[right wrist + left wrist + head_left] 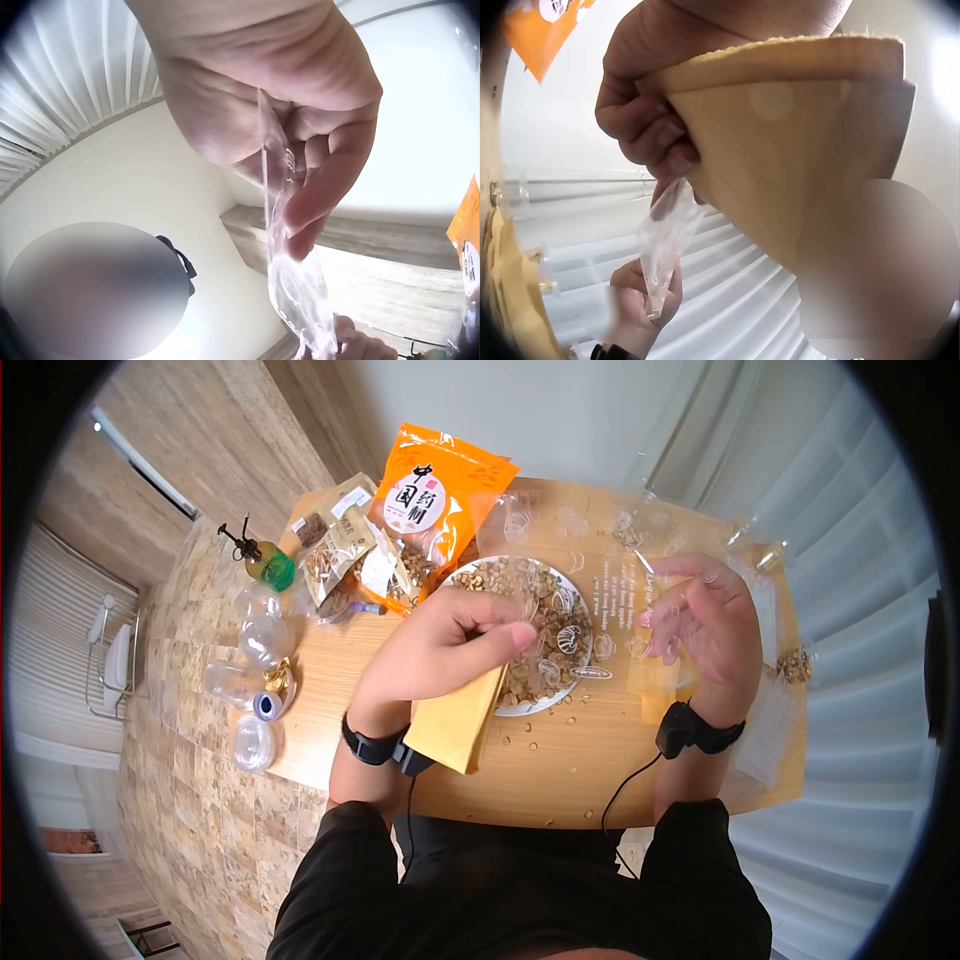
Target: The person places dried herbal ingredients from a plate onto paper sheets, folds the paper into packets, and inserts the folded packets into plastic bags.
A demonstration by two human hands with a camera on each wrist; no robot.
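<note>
My left hand [450,645] grips a folded yellow-brown paper piece [455,725] under curled fingers, and its thumb and forefinger pinch one end of a clear printed plastic bag [570,630]. In the left wrist view the paper [795,142] fans out from the left hand [649,112]. The bag's other end lies against my right hand [705,625], seen through the film; in the right wrist view the bag [289,285] runs along the palm and bent fingers of the right hand [300,127]. Behind the bag is a white plate [520,710] heaped with brown dried pieces.
An orange pouch [430,495] and smaller packets [335,555] are at the back left. Clear plastic containers [265,640] and a green spray bottle [268,565] stand at the left. Yellow paper [655,695] and a small filled bag [795,665] lie at the right. Crumbs dot the table [560,790].
</note>
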